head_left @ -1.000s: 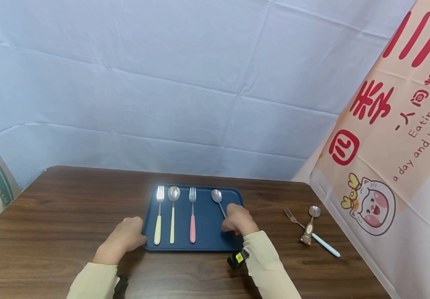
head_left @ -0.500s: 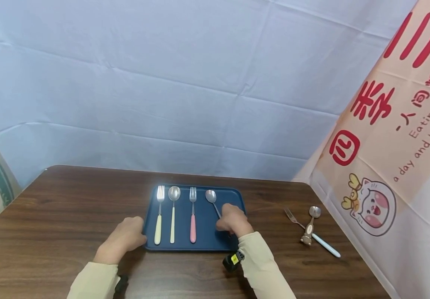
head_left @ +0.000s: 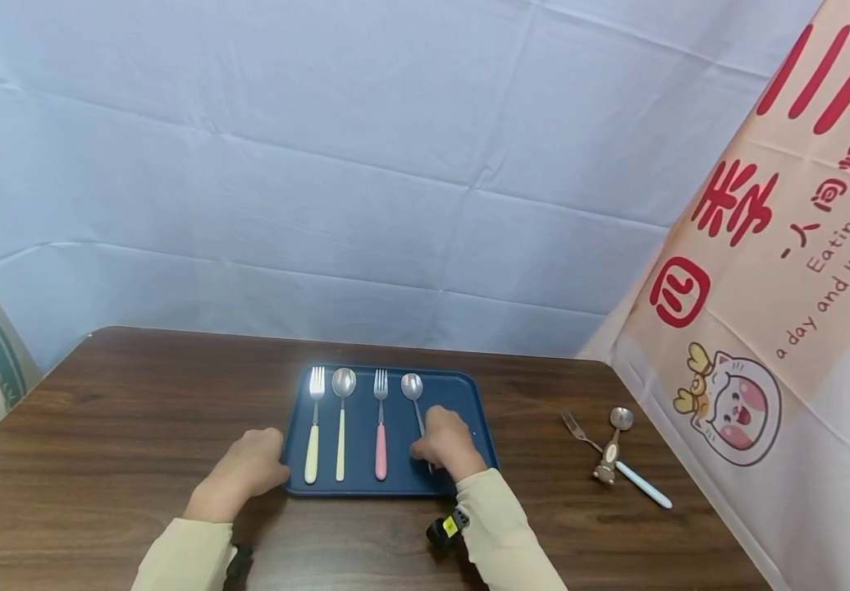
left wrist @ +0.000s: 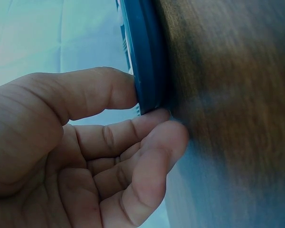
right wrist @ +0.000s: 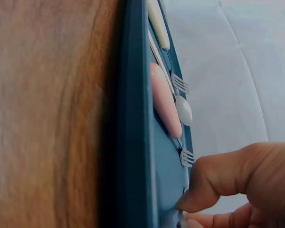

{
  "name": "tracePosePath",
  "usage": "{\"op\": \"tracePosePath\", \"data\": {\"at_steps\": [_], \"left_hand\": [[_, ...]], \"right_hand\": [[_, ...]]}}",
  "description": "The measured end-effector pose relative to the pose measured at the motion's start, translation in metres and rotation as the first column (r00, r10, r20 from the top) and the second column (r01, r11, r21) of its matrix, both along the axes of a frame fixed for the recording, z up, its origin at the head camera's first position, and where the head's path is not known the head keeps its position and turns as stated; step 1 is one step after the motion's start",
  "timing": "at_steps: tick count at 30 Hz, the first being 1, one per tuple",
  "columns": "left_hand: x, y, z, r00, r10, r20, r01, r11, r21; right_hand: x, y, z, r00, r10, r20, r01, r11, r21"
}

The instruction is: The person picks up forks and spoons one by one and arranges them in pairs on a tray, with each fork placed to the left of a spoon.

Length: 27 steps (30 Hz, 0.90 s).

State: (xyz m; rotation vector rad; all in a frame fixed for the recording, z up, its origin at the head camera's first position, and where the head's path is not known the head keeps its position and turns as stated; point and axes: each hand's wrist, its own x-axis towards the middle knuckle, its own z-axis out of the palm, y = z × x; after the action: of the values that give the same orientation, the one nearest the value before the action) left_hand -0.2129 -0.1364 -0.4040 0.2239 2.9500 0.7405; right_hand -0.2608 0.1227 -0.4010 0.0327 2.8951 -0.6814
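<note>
A dark blue tray (head_left: 413, 484) lies on the table. My left hand (head_left: 246, 466) pinches its left rim, thumb (left wrist: 116, 90) above and fingers curled below. On the tray, a fork with a pale yellow handle (head_left: 312, 451), a spoon with a pale yellow handle (head_left: 340, 443) and a pink-handled fork (head_left: 381, 447) lie side by side. To their right is a metal spoon (head_left: 412, 386), its bowl pointing away. My right hand (head_left: 445, 439) pinches this spoon's handle between thumb (right wrist: 199, 190) and fingers, hiding most of the handle.
Right of the tray, a fork with a light blue handle (head_left: 642, 484) lies under a small spoon with a brown bear-shaped handle (head_left: 606, 464). A pale cloth (head_left: 322, 205) hangs behind the brown table (head_left: 137, 410), with a printed banner (head_left: 779, 287) at the right.
My right hand has moved left over the tray with the metal spoon, bringing it closer to the pink-handled fork and more nearly parallel to it. My left hand has stayed at the tray's rim.
</note>
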Motion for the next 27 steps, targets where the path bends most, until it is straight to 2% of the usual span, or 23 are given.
{"op": "tracePosePath", "data": {"at_steps": [9, 27], "left_hand": [[0.001, 0.001, 0.001, 1.000, -0.005, -0.011, 0.005, 1.000, 0.000], [-0.001, 0.000, 0.000, 1.000, 0.000, -0.006, 0.000, 1.000, -0.014]], "right_hand": [[0.002, -0.008, -0.007, 1.000, -0.008, -0.018, 0.008, 0.999, -0.037], [0.000, -0.017, -0.008, 0.999, -0.046, -0.007, 0.045, 0.997, -0.063]]}}
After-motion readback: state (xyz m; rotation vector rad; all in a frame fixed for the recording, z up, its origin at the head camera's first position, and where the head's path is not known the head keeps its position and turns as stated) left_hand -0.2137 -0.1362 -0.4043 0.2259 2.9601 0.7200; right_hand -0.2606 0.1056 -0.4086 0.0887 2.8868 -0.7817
